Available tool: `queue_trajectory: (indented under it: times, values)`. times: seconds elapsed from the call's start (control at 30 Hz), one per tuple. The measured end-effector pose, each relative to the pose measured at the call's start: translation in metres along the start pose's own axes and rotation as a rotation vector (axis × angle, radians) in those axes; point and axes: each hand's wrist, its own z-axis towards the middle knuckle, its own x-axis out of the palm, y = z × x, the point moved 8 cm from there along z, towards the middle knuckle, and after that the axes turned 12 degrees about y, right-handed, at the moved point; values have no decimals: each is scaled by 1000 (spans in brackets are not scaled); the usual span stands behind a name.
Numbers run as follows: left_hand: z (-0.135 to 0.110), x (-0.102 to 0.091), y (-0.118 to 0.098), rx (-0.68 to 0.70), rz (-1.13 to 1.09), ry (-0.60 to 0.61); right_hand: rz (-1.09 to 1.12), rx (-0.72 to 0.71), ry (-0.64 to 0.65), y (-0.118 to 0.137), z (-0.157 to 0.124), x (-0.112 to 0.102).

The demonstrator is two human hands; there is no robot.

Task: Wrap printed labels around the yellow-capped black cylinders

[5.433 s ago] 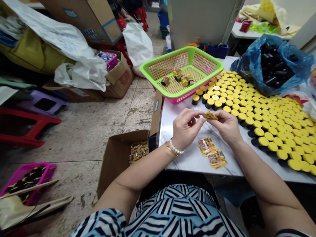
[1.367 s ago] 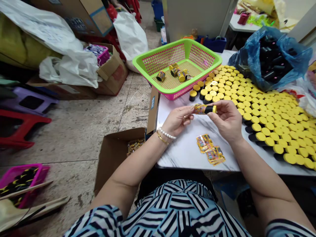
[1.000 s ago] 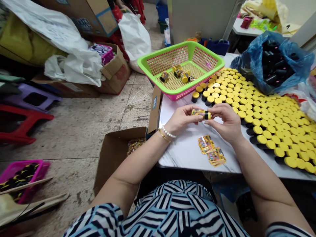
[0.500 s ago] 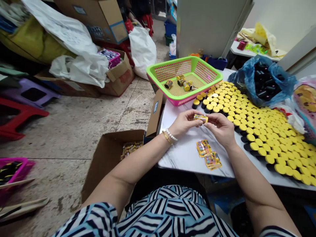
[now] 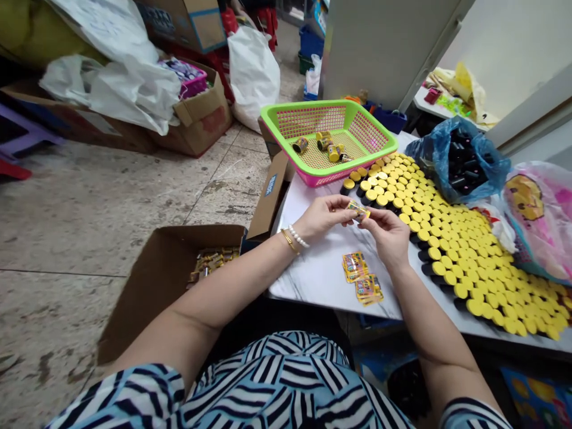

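Looking down from my head camera, I see my left hand [image 5: 322, 217] and my right hand [image 5: 388, 235] close together above the white marbled surface [image 5: 313, 280]. Both hold one small shiny printed wrapper [image 5: 358, 210] between the fingertips. Neither hand is wide open: each makes a narrow pinch, which keeps the little piece up off the surface and in plain sight (it is too small here to tell whether anything is inside it).

On my left wrist sit a pearl bracelet [image 5: 297, 236] and a gold bangle [image 5: 289, 241]. Just below my hands lie two loose piles of printed wrappers [image 5: 363, 280], within easy reach of my fingers. To the right, black tubes with yellow caps [image 5: 460, 250] stand packed in close rows, probably so that many fit on the surface (only the caps show for most of them). Beyond them, a green and pink basket [image 5: 304, 106] holds a few small wrapped rolls [image 5: 322, 146], and a blue plastic bag [image 5: 435, 149] holds more black tubes. Down on the floor to my left, right by my arm, an open cardboard box [image 5: 147, 286] holds a heap of small gold packets [image 5: 210, 260].
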Motion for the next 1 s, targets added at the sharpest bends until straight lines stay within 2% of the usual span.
queue_trajectory:
  times: [0.1, 0.2, 0.27, 0.4, 0.53, 0.7, 0.8, 1.0]
  values:
    - [1, -2, 9, -89, -29, -21, 102, 125, 101, -11, 3, 7]
    - [-1, -1, 18, -197, -127, -12, 97, 73, 221, -2, 6, 13]
    - [-2, 2, 18, -207, -161, 14, 96, 19, 266, 4, 6, 16]
    - [-3, 7, 20, -252, -169, 80, 135, -29, 182, 3, 4, 12]
    - [-5, 5, 24, -290, -135, 47, 72, -59, 93, 4, 3, 7]
    - [-7, 7, 26, -345, -138, 37, -42, -106, 180, 13, 3, 15]
    - [-7, 10, 27, -367, -178, 49, -80, -115, 148, 16, 4, 11]
    - [-9, 7, 38, -452, -130, 17, -367, -235, 196, 37, -6, 22]
